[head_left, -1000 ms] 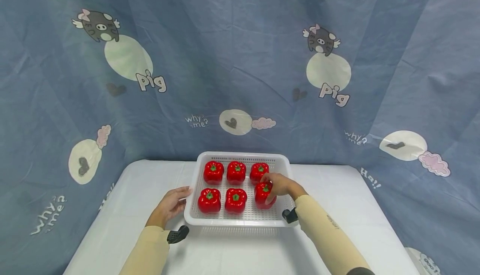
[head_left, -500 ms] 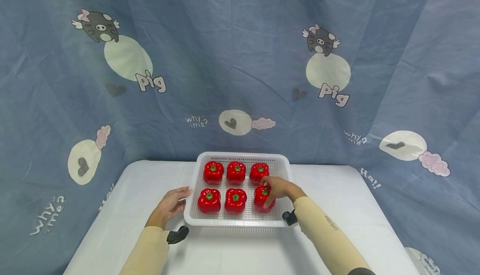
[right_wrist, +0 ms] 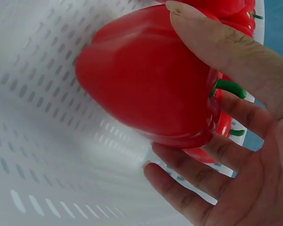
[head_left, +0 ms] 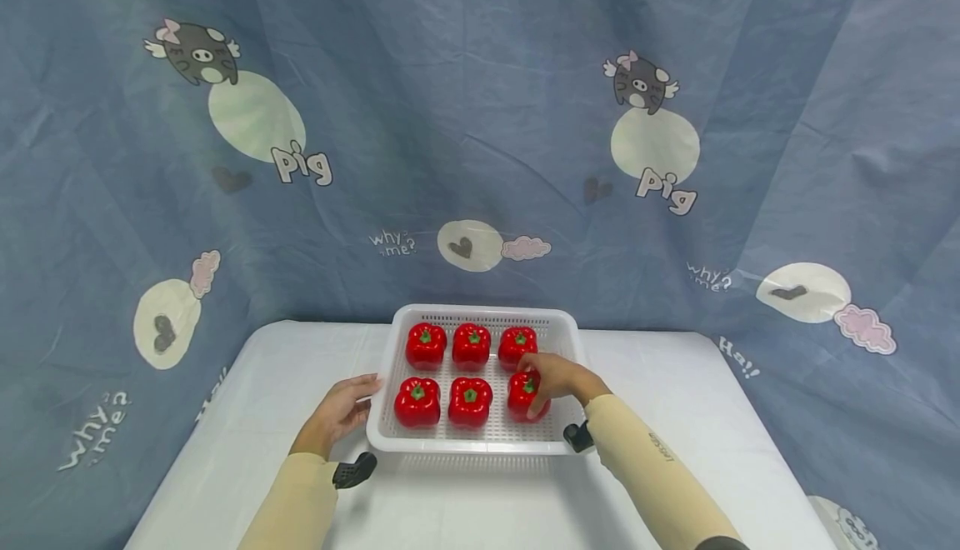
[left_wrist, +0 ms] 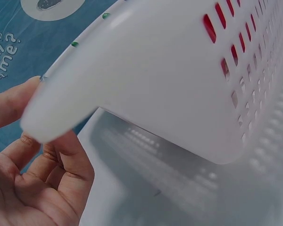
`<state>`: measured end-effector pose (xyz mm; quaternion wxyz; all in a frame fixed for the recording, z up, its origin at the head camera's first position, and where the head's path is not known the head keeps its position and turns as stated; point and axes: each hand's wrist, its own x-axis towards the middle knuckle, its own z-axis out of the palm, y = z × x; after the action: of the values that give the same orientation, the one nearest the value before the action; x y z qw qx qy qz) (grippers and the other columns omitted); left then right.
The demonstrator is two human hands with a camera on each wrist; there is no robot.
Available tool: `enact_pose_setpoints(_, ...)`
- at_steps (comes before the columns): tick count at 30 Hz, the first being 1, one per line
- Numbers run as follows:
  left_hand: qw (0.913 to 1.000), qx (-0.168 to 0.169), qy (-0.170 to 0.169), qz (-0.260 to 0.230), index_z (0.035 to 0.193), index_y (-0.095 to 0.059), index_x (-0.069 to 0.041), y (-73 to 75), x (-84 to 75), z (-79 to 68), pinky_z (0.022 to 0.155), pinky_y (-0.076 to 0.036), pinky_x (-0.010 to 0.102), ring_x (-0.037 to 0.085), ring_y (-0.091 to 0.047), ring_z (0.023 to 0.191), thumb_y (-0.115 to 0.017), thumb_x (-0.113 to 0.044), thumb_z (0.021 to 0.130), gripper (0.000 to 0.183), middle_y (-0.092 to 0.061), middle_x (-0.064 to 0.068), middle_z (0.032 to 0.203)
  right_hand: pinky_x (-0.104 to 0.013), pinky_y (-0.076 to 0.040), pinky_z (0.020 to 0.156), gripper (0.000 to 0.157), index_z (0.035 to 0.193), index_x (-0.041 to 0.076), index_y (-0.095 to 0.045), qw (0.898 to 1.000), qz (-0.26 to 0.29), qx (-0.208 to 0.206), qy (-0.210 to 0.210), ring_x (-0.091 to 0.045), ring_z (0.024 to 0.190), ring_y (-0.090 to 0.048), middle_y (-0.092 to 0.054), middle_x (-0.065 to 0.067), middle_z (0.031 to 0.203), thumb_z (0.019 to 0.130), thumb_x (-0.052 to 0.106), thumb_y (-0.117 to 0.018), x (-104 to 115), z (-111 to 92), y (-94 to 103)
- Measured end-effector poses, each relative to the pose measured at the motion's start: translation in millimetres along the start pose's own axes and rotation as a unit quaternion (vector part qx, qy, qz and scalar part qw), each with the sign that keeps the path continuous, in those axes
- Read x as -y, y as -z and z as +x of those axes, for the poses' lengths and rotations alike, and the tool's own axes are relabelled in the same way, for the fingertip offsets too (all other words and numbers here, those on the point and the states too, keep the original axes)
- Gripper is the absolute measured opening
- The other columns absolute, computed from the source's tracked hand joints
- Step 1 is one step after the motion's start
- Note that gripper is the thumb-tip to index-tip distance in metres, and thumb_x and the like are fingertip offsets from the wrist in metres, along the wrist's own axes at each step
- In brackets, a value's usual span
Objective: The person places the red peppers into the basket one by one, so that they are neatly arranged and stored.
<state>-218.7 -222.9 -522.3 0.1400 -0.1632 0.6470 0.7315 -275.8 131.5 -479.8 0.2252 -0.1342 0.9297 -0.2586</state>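
A white plastic basket holds red bell peppers in two rows. My right hand holds the right-hand pepper of the front row from above. In the right wrist view, the thumb lies on one side of that pepper and the fingers reach round the other, with its green stem toward the palm. My left hand grips the basket's left rim. The left wrist view has the thumb over the rim and curled fingers beneath it.
Beside the held pepper stand a middle front pepper and a left front pepper. Three more form the back row, including a middle one. The basket stands on a white table against a blue printed curtain.
My right hand has moved slightly toward the near side and down with the pepper, then stayed nearly still. My left hand keeps its place on the rim.
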Motion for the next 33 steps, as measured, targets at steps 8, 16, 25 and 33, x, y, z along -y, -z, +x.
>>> enact_pose_setpoints(8, 1.0000, 0.000, 0.003, 0.006, 0.142, -0.038, 0.006, -0.4, 0.0, 3.0, 0.088, -0.054, 0.035, 0.025, -0.057, 0.107, -0.059, -0.017, 0.096, 0.056, -0.039, 0.026, 0.141, -0.048, -0.053, 0.089, 0.067, 0.122, 0.012, -0.060, 1.000, 0.010, 0.013, -0.003, -0.026, 0.106, -0.053, -0.059, -0.005, 0.107, 0.062, 0.012, -0.090, -2, -3, 3.6)
enact_pose_setpoints(16, 0.9984, -0.024, 0.003, 0.051, 0.140, -0.044, 0.003, -0.3, 1.1, 5.8, 0.080, -0.056, 0.027, 0.024, -0.058, 0.103, -0.060, -0.021, 0.095, 0.053, -0.047, 0.024, 0.138, -0.047, -0.053, 0.088, 0.063, 0.119, 0.012, -0.061, 1.000, 0.019, 0.000, 0.010, -0.025, 0.104, -0.053, -0.058, -0.006, 0.108, 0.064, 0.012, -0.089, -6, -7, 8.8)
enact_pose_setpoints(25, 0.9940, -0.034, -0.021, 0.101, 0.137, -0.046, 0.004, 6.0, 6.3, 6.3, 0.071, -0.049, 0.022, 0.015, -0.056, 0.086, -0.060, -0.031, 0.095, 0.056, -0.063, 0.009, 0.111, -0.047, -0.053, 0.088, 0.059, 0.123, 0.008, -0.058, 0.995, 0.081, -0.051, 0.033, -0.034, 0.111, -0.054, -0.057, -0.014, 0.119, 0.070, 0.007, -0.084, -13, -18, 18.3)
enact_pose_setpoints(33, 0.9905, -0.038, -0.028, 0.130, 0.136, -0.047, 0.005, 13.7, 8.4, 5.8, 0.075, -0.049, 0.025, 0.015, -0.057, 0.089, -0.056, -0.039, 0.096, 0.060, -0.064, 0.008, 0.112, -0.050, -0.052, 0.090, 0.055, 0.124, 0.007, -0.058, 0.984, 0.141, -0.097, 0.058, -0.035, 0.112, -0.056, -0.058, -0.018, 0.124, 0.074, 0.008, -0.081, -25, -32, 22.8)
